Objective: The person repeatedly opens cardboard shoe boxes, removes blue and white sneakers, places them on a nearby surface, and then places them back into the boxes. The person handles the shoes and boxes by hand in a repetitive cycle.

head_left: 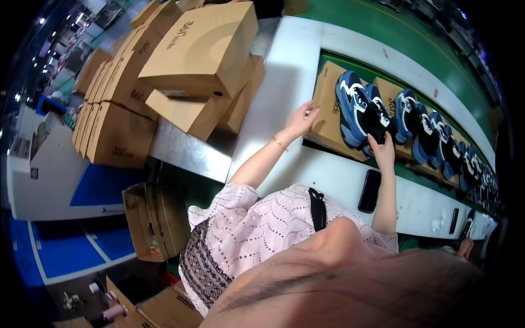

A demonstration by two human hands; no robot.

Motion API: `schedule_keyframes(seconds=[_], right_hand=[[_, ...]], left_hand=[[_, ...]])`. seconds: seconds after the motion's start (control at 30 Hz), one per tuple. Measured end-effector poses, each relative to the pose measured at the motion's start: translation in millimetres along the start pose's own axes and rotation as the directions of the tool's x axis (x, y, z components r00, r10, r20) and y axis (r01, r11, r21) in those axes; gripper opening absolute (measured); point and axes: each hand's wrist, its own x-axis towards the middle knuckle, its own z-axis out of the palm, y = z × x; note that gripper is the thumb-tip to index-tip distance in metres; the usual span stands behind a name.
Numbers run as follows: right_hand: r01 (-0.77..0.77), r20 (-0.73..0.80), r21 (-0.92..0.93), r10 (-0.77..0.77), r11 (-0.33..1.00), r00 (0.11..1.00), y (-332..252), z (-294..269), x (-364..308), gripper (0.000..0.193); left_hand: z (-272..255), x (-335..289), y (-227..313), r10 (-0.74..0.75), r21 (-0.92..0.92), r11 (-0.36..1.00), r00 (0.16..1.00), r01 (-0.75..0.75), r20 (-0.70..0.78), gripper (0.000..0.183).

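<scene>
A brown cardboard shoe box (330, 109) lies on the conveyor strip, with a pair of blue, black and white sneakers on it. My left hand (299, 121) is at the near left edge of this box, fingers curled in against its side. On the right, my right hand (384, 150) has its thumb and fingers around the heel end of the nearer sneaker (376, 121). The other sneaker (353, 104) of the pair stands beside it, apart from both hands. Part of my right hand's grip is hidden by the dark shoe.
More sneakers (429, 131) on boxes line the conveyor to the right. A black phone (369, 190) lies on the white near ledge (407, 205). At the left, shoe boxes (120, 134) are stacked by a metal table (188, 154), where a large box (205, 46) rests on others. An open carton (156, 221) stands below.
</scene>
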Motion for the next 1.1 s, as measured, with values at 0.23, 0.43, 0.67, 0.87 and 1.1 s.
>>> schedule_keyframes(seconds=[0.23, 0.43, 0.67, 0.87, 1.1], right_hand=[[0.199, -0.124, 0.245, -0.173, 0.949, 0.977, 16.9, 52.3, -64.8, 0.012], [0.237, 0.375, 0.034, -0.233, 0.971, 0.897, 70.3, 114.2, -89.9, 0.013], [0.356, 0.416, -0.094, -0.288, 0.93, 0.863, 71.4, 120.9, -104.3, 0.017], [0.32, 0.402, -0.119, -0.25, 0.94, 0.881, 65.0, 122.8, -107.9, 0.02], [0.28, 0.386, -0.104, -0.221, 0.954, 0.896, 65.7, 129.8, -111.5, 0.02]], left_hand=[[-140.4, -90.7, 61.1, 0.217, -0.033, 0.93, 0.62, -0.366, -0.754, 0.029], [-179.0, -83.1, 55.9, 0.125, 0.433, 0.882, 0.792, 0.188, -0.598, 0.031], [-138.7, -53.5, 80.3, 0.258, 0.799, 0.599, 0.957, -0.05, -0.134, 0.04], [-68.2, -32.6, -5.2, 0.381, 0.776, 0.498, 0.902, -0.387, 0.205, 0.042], [-35.9, -35.4, -45.1, -0.045, 0.797, 0.502, 0.91, -0.336, 0.412, 0.031]])
